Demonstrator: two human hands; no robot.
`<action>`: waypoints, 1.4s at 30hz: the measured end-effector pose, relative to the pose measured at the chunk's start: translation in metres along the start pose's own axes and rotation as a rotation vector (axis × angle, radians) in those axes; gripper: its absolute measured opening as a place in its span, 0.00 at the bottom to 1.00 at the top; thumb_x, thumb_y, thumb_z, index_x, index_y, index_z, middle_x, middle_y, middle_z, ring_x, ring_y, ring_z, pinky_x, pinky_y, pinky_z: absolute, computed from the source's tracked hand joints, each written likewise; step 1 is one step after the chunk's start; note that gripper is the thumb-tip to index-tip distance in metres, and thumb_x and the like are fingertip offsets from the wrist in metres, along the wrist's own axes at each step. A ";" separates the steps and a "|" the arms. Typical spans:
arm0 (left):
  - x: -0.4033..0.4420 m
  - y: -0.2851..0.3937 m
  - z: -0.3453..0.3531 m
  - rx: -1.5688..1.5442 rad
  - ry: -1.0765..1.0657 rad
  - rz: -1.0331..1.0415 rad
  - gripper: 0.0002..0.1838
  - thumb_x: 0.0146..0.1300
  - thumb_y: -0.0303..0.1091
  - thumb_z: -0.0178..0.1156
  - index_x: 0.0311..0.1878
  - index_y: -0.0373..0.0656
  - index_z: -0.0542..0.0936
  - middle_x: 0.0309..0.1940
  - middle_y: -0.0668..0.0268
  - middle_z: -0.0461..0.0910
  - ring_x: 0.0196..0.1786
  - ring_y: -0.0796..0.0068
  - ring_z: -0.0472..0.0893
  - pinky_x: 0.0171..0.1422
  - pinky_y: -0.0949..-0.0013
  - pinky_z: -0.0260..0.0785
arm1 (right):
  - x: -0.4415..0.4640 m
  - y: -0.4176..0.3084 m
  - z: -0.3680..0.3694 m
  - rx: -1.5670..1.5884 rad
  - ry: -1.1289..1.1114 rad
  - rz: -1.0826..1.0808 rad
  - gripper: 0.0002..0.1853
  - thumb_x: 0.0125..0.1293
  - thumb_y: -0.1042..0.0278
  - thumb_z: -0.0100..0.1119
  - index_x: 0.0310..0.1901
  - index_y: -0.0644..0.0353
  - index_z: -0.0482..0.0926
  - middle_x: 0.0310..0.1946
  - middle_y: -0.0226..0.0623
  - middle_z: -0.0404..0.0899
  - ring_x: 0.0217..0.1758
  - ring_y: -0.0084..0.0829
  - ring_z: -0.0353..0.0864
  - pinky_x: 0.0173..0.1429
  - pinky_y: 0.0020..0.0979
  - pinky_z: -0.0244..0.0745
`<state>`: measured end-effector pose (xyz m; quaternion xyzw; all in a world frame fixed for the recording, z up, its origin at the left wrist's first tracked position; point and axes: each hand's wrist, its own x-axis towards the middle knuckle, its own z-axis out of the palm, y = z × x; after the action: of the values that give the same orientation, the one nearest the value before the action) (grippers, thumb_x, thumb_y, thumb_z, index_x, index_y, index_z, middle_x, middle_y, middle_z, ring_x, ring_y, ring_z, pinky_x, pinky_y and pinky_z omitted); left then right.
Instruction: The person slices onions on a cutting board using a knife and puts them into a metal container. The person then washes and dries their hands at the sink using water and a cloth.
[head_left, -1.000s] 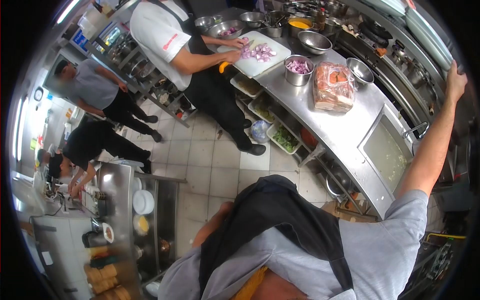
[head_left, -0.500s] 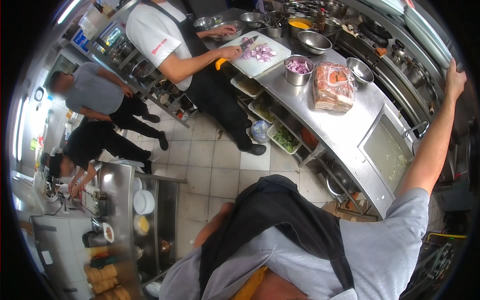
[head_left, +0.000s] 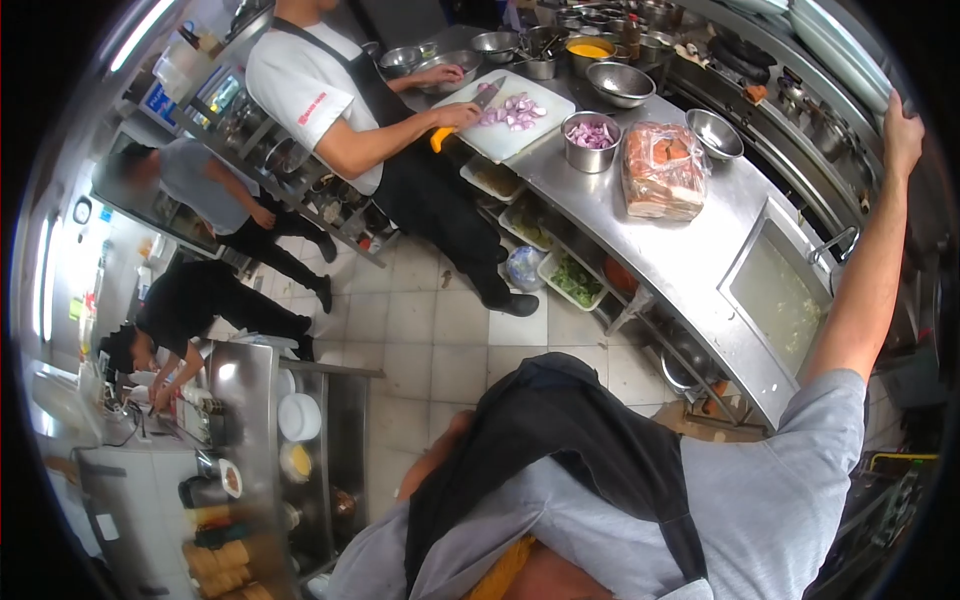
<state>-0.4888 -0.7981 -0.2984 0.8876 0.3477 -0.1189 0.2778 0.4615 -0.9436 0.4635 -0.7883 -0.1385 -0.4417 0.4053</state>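
High on the right, my right arm is stretched out and my right hand [head_left: 903, 140] is closed at the end of a long pale panel-like thing [head_left: 845, 60] overhead. Its fingertips are partly hidden, and what exactly they grip cannot be made out. Below that arm is the metal sink [head_left: 780, 290] with cloudy water and scraps in it, its tap [head_left: 835, 247] beside my forearm. Of my left arm only a stretch of forearm [head_left: 435, 455] shows beside the black apron [head_left: 560, 430]; the left hand is hidden.
Plastic-wrapped meat [head_left: 663, 172], a metal pot [head_left: 592, 142] of chopped red onion and steel bowls [head_left: 715, 134] stand on the steel counter [head_left: 690, 235]. A co-worker [head_left: 315, 95] holds a knife over a white board [head_left: 548, 128]. Two other people [head_left: 195, 175] are at left.
The view has shifted slightly. My right hand appears slightly higher and further left in the picture, still at the overhead panel. The person in black at the left has shifted slightly.
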 end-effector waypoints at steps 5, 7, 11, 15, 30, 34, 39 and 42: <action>-0.001 0.018 -0.023 -0.012 0.023 -0.007 0.16 0.64 0.36 0.55 0.49 0.38 0.84 0.50 0.49 0.83 0.56 0.49 0.81 0.61 0.52 0.72 | 0.004 0.009 0.005 -0.084 -0.058 -0.041 0.50 0.60 0.20 0.45 0.56 0.69 0.81 0.61 0.65 0.75 0.70 0.58 0.70 0.72 0.45 0.64; 0.008 0.009 -0.016 -0.125 -0.003 -0.034 0.16 0.65 0.37 0.55 0.48 0.37 0.84 0.49 0.48 0.83 0.55 0.48 0.81 0.61 0.52 0.72 | 0.001 0.010 0.005 -0.121 -0.049 -0.052 0.51 0.61 0.20 0.43 0.56 0.69 0.80 0.60 0.64 0.76 0.69 0.58 0.71 0.72 0.45 0.64; 0.020 0.013 -0.037 -0.342 0.026 -0.072 0.16 0.65 0.38 0.56 0.46 0.35 0.84 0.47 0.46 0.83 0.54 0.46 0.82 0.59 0.52 0.72 | 0.007 0.019 0.009 -0.126 -0.036 -0.078 0.52 0.63 0.19 0.36 0.56 0.71 0.80 0.59 0.66 0.76 0.69 0.59 0.71 0.72 0.44 0.63; 0.005 0.098 -0.139 -0.347 0.113 -0.065 0.17 0.65 0.40 0.56 0.44 0.34 0.84 0.44 0.44 0.84 0.52 0.43 0.82 0.56 0.53 0.74 | 0.010 0.024 0.013 -0.124 -0.003 -0.111 0.52 0.63 0.19 0.35 0.56 0.71 0.79 0.59 0.67 0.75 0.69 0.59 0.70 0.73 0.45 0.62; -0.012 0.058 -0.009 -0.164 -0.124 -0.108 0.18 0.64 0.43 0.57 0.43 0.36 0.84 0.43 0.44 0.84 0.50 0.42 0.82 0.53 0.53 0.75 | -0.072 -0.086 -0.063 0.349 -0.020 -0.046 0.33 0.70 0.66 0.54 0.71 0.65 0.53 0.48 0.74 0.77 0.49 0.66 0.81 0.53 0.57 0.78; 0.000 0.093 -0.007 -0.187 -0.104 -0.111 0.18 0.64 0.43 0.58 0.43 0.36 0.84 0.43 0.44 0.84 0.50 0.41 0.82 0.53 0.53 0.75 | -0.083 -0.089 -0.069 0.281 0.044 -0.003 0.23 0.68 0.58 0.56 0.60 0.60 0.68 0.44 0.59 0.83 0.49 0.55 0.83 0.53 0.49 0.76; 0.015 0.164 -0.040 -0.243 -0.013 -0.141 0.19 0.64 0.44 0.58 0.44 0.36 0.84 0.44 0.45 0.84 0.50 0.41 0.82 0.53 0.53 0.75 | -0.082 -0.089 -0.075 0.389 -0.020 0.062 0.23 0.67 0.58 0.57 0.59 0.57 0.67 0.45 0.65 0.80 0.51 0.62 0.81 0.54 0.52 0.74; 0.014 0.192 -0.047 -0.279 0.016 -0.167 0.19 0.64 0.44 0.58 0.44 0.37 0.84 0.44 0.45 0.84 0.49 0.41 0.82 0.53 0.53 0.75 | -0.080 -0.084 -0.075 0.379 0.001 -0.019 0.23 0.67 0.58 0.57 0.59 0.58 0.67 0.45 0.65 0.80 0.52 0.63 0.80 0.55 0.52 0.74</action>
<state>-0.3464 -0.8794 -0.1870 0.8093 0.4358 -0.0852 0.3846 0.3235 -0.9363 0.4630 -0.6963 -0.2264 -0.4119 0.5425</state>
